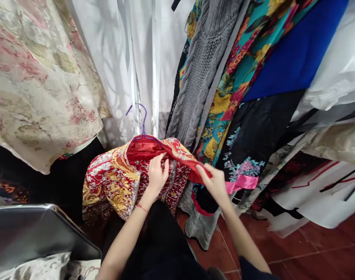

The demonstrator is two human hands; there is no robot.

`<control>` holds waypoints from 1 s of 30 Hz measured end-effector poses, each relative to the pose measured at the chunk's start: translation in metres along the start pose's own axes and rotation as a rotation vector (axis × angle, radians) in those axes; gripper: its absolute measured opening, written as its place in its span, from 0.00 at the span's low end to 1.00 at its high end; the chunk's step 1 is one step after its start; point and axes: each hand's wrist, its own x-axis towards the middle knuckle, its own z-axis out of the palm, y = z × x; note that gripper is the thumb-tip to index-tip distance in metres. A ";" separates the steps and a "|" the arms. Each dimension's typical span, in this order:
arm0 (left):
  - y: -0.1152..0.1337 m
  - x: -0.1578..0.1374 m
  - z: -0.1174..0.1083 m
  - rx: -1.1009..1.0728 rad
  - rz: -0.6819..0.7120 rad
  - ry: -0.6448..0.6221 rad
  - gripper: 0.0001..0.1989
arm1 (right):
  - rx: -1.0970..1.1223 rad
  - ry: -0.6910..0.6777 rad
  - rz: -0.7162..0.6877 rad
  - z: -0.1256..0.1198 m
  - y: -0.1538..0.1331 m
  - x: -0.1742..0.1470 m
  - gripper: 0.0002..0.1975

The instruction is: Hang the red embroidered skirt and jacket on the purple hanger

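Note:
A red jacket [116, 171] with gold and silver embroidery hangs on a purple hanger [144, 120] in front of me, its collar spread and the red lining showing. My right hand [214, 181] pinches the jacket's front edge and draws it out to the right. At the neck opening, my left hand [158, 173] has its fingers curled against the inside of the same front panel. Its fingertips are partly hidden by the cloth, but they appear closed on the jacket's edge. A thin red string circles the left wrist.
To the right hang a grey knit garment [205, 58], a floral garment [238, 85] and a black one with a pink hem [253, 144]. A pale floral garment [43, 85] hangs at left, above a silver-edged grey box [34, 229]. Red tiles [320, 249] cover the floor.

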 end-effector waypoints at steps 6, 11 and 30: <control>0.041 -0.040 -0.025 -0.196 -0.344 -0.332 0.17 | 0.055 -0.310 -0.198 0.050 0.012 -0.059 0.12; 0.034 -0.037 -0.025 -0.471 -0.716 -0.436 0.23 | -0.264 -0.285 -0.304 0.071 0.009 -0.073 0.08; 0.018 -0.041 -0.035 -0.861 -0.925 -0.428 0.24 | 0.075 -0.089 -0.275 0.022 -0.002 0.057 0.09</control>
